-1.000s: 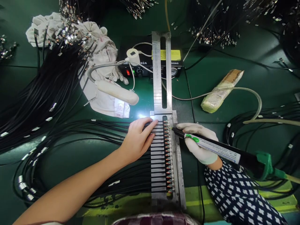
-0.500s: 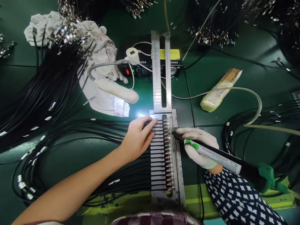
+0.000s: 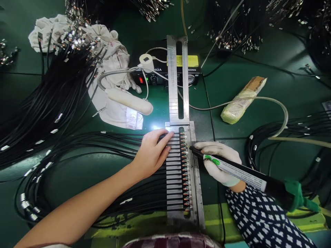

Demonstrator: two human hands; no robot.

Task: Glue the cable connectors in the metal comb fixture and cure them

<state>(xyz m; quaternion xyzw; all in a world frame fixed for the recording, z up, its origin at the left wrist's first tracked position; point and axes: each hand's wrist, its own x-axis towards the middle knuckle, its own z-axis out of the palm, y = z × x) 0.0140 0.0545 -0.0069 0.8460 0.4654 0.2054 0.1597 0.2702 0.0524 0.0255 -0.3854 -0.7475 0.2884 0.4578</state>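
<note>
My bare left hand [image 3: 152, 151] lies on the upper left of a metal slotted fixture [image 3: 176, 187], fingers stretched out over the black cables [image 3: 121, 137] set in its slots. Along the fixture's right side, the cable ends form a column of small metal connectors [image 3: 186, 172] with coloured wires showing. In a white glove, my right hand [image 3: 221, 160] is closed around a black dispensing syringe [image 3: 239, 172] with a white label and green cap. The syringe's dark tip points left at the connectors near the top of the row; whether it touches one I cannot tell.
Behind the fixture sits a black dispenser box [image 3: 157, 74] with dials. A lamp [image 3: 129, 100] shines near my left hand. White gloves [image 3: 111, 51] and cable bundles [image 3: 51, 86] lie left. A wrapped packet [image 3: 243, 100] and an air tube [image 3: 281, 113] are at right.
Both hands hold almost the same places. The syringe tip has shifted very slightly toward me along the row; the whole view has dropped a touch.
</note>
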